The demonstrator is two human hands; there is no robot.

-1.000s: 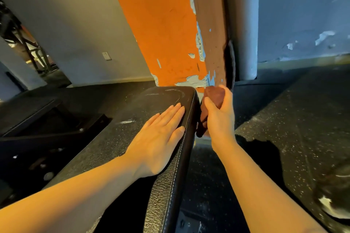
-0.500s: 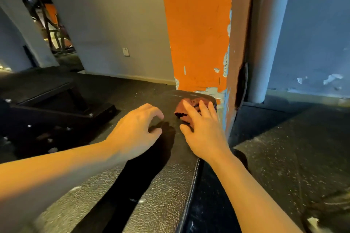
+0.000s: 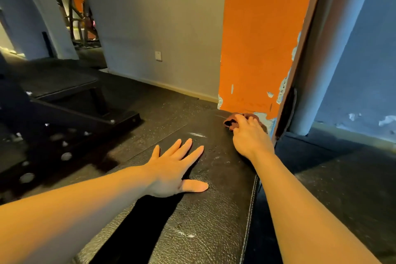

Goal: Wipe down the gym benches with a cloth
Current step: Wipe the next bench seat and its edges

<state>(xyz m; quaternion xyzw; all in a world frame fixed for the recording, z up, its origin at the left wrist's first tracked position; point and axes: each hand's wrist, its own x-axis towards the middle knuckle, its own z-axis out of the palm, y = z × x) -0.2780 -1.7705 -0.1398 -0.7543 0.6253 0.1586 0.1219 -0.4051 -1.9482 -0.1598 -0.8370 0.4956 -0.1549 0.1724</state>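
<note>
Where half a second earlier the left hand (image 3: pixel 171 169) hovered curled, it lay flat on the table (image 3: pixel 214 216); right hand (image 3: pixel 250 137) gripped the cloth (image 3: pixel 230 123) just ahead, wiping the far end.

Dim, warm light; forearms cast dark shadows, edges bend with wide-angle distortion, slightly soft.

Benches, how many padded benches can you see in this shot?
2. One bench lies under both hands, running to the orange pillar. A second bench stands at the left on the floor. Others may sit out of view.
</note>
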